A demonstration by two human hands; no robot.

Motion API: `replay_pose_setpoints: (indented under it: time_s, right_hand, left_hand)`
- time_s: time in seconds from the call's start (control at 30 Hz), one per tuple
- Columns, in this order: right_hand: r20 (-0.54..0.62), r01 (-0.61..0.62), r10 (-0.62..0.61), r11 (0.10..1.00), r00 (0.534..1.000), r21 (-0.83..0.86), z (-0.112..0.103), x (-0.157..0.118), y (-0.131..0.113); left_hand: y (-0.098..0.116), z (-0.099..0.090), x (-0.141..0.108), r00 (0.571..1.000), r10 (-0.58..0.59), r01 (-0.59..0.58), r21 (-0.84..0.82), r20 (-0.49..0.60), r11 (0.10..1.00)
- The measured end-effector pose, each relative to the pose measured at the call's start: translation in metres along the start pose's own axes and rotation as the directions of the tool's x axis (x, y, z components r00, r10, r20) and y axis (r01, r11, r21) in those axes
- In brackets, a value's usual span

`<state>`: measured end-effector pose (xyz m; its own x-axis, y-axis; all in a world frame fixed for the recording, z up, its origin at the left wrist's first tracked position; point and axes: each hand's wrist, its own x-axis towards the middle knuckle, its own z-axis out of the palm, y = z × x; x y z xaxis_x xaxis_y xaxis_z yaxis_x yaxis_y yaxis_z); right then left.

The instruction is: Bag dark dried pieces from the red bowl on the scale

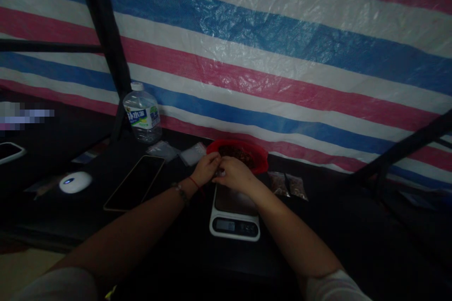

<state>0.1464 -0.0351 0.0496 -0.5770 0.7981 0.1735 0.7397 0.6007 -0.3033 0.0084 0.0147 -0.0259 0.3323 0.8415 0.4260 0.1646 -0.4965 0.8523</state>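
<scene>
Fingertips of both hands meet over the far edge of a scale (234, 214), just in front of a red bowl (237, 154). The left hand (205, 169) has its fingers curled in and pinched together; the right hand (235, 175) is curled the same way, knuckles up. Something small and pale shows between them, too small and dim to name, so whether either hand grips it cannot be told. The left wrist wears a red string and a bead bracelet.

The bowl holds dark brown bits and sits touching the scale's far side, against a striped tarp (282, 56). The scale's display faces the person, its platform mostly bare. Right of the scale lie two small filled bags (287, 185), near but apart from it. Left of the scale lies a phone (135, 182), face up, with open dark table between them. Beyond the phone, left of the bowl, lie empty clear bags (178, 152) and a water bottle (142, 114). Farther left of the scale sits a white mouse (75, 182). The table (335, 225) right of the scale is dark and open.
</scene>
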Motion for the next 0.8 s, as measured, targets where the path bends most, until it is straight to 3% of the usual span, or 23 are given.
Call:
replay_pose_setpoints:
  time_s: [0.17,0.27,0.4,0.5,0.6,0.67,0.8]
  right_hand:
    - [-0.009,-0.045,0.045,0.999,0.999,0.001,0.004,0.001,-0.002]
    - [-0.038,-0.044,0.049,0.992,0.998,0.121,-0.007,-0.001,0.002]
    - [-0.139,-0.095,0.142,0.949,0.980,0.300,-0.026,-0.006,0.013]
    - [-0.135,-0.125,0.183,0.926,0.974,0.357,-0.029,-0.007,0.020]
    - [-0.077,-0.147,0.181,0.935,0.980,0.323,-0.024,-0.006,0.022]
    - [-0.053,-0.178,0.201,0.943,0.978,0.281,-0.022,-0.005,0.022]
    - [-0.076,-0.227,0.256,0.936,0.964,0.270,-0.024,-0.005,0.025]
  left_hand:
    - [-0.001,0.002,-0.001,0.999,-0.038,0.038,0.011,-0.039,0.999]
    - [-0.006,0.003,0.000,0.992,-0.110,0.107,-0.059,-0.065,0.993]
    - [-0.011,0.002,0.002,0.979,-0.190,0.176,-0.167,-0.070,0.970]
    - [-0.006,-0.005,0.001,0.995,-0.096,0.095,-0.132,0.002,0.987]
    - [0.006,-0.010,-0.001,0.989,0.010,-0.008,-0.015,0.148,1.000]
    - [0.013,-0.011,-0.003,0.976,0.037,-0.050,0.054,0.215,0.997]
    - [0.017,-0.009,-0.005,0.967,0.050,-0.091,0.158,0.249,0.983]
